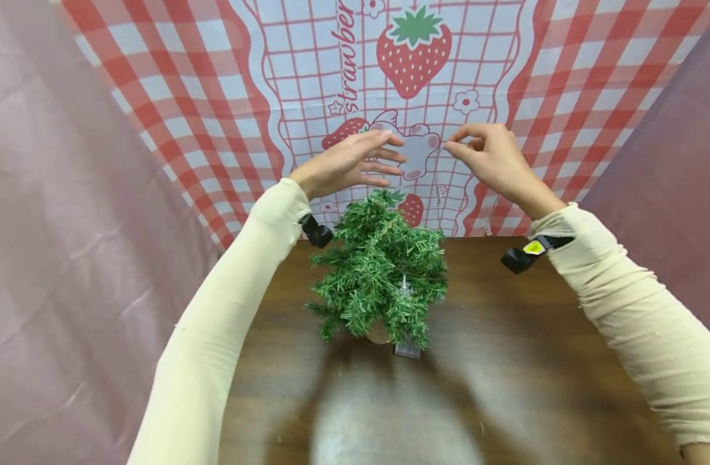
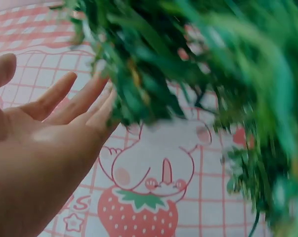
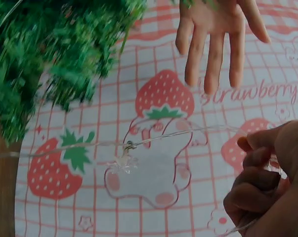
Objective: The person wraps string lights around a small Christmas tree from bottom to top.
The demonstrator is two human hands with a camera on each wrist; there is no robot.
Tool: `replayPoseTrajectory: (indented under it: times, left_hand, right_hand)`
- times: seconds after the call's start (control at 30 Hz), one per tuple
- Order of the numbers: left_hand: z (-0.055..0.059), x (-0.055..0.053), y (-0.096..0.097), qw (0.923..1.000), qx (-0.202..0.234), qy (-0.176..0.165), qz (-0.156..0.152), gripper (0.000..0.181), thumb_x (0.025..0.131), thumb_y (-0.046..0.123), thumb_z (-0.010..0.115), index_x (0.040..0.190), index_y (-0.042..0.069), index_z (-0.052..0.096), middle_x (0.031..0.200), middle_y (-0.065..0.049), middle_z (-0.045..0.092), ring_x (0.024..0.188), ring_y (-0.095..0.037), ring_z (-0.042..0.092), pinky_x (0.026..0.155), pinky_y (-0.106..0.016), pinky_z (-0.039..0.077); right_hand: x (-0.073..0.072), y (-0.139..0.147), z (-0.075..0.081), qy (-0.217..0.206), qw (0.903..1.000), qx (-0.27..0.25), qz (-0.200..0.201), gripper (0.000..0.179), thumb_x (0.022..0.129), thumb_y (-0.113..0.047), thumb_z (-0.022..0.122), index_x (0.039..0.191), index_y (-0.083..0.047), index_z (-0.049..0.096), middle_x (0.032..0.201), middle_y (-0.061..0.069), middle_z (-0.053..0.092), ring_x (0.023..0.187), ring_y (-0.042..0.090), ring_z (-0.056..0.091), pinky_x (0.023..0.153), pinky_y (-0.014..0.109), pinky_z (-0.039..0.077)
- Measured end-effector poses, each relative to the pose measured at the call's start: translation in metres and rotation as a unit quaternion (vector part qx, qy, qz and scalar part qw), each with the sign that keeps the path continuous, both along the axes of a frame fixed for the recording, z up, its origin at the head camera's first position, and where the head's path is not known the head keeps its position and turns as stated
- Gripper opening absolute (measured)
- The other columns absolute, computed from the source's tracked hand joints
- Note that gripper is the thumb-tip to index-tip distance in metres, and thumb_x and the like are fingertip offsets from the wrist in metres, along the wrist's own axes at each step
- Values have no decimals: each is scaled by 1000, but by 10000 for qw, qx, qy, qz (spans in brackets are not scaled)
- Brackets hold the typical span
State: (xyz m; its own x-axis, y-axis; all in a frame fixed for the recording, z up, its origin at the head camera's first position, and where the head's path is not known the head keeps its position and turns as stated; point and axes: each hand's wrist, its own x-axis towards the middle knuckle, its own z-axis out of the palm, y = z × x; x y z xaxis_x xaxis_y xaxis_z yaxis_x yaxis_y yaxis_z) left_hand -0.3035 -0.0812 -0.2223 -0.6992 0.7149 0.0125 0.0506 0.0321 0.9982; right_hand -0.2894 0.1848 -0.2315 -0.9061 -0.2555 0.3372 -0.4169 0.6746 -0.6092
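Note:
A small green artificial Christmas tree (image 1: 378,258) stands on the table. Just behind its top, my left hand (image 1: 355,161) is held up with fingers extended; it holds nothing. My right hand (image 1: 491,155) is raised to the right of the tree, thumb and fingertips together. In the right wrist view, that hand pinches the thin clear wire of a string light (image 3: 188,131), with more wire looped in its curled fingers. The wire stretches toward the tree, and a clear light ornament (image 3: 126,160) hangs from it. A snowflake-shaped light (image 1: 405,287) sits on the front branches.
At the tree's base lies a small clear-grey box (image 1: 407,349). The brown wooden table (image 1: 506,374) ends at a strawberry-patterned cloth backdrop (image 1: 308,71). Pink curtains (image 1: 70,258) hang on both sides. Dark camera straps (image 1: 316,231) are around the wrists.

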Motion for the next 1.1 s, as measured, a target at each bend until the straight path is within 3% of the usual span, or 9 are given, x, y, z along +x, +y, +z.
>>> replayPoseTrajectory:
  times: [0.1,0.27,0.37,0.5,0.73,0.9,1.0,1.1]
  left_hand:
    - [-2,-5,-2,9985,349,-397,-148,47,94,43,35,131,13,38,135,-15,39,119,-32,44,98,-46,37]
    - [-4,-9,1,9948,581,-651,-533,52,94,46,33,134,13,35,137,-15,38,124,-33,39,99,-44,36]
    - [-5,-9,6,9917,818,-804,-585,49,95,43,34,132,10,37,133,-18,41,123,-35,40,99,-44,36]
    - [-8,-7,13,9885,1118,-933,-401,40,96,31,39,127,6,40,122,-25,48,116,-37,46,98,-42,38]
    - [-9,-1,17,9894,1302,-613,184,32,91,5,48,122,-3,43,92,-24,52,104,-42,52,93,-39,43]
    - [-9,1,15,9930,1094,-149,410,33,86,-3,53,118,-5,45,99,-25,53,103,-42,52,92,-37,44]
    - [-10,1,16,9936,996,61,522,33,84,-5,54,116,-5,46,104,-26,53,102,-38,54,92,-36,44]
    - [-10,1,16,9921,1008,154,734,32,84,-6,55,115,-5,48,102,-27,55,98,-36,57,91,-37,45]
  right_hand:
    - [4,-18,8,-40,9992,-113,393,33,87,-46,51,105,-20,61,49,6,38,36,13,28,32,32,26]
    - [19,-41,21,161,9953,-150,944,23,91,-28,52,102,-10,62,52,12,41,37,11,30,34,29,27]
    - [21,-45,22,277,9943,-170,1018,24,91,-26,53,103,-8,62,54,13,45,39,12,32,35,28,28]
    - [11,-41,12,407,9951,-40,900,24,89,-33,54,103,-16,63,55,12,47,41,16,35,35,27,29]
    - [7,-32,2,558,9944,528,727,26,86,-45,52,99,-24,61,66,3,55,47,19,43,40,28,35]
    - [10,-29,-2,371,9942,777,643,30,85,-50,52,92,-22,62,86,-1,62,72,19,57,59,34,48]
    - [12,-26,-3,310,9940,877,577,35,84,-51,52,95,-19,63,97,2,63,88,20,56,72,40,48]
    - [14,-23,-4,437,9925,1004,538,39,84,-51,53,99,-16,64,98,4,63,84,19,56,69,39,47]
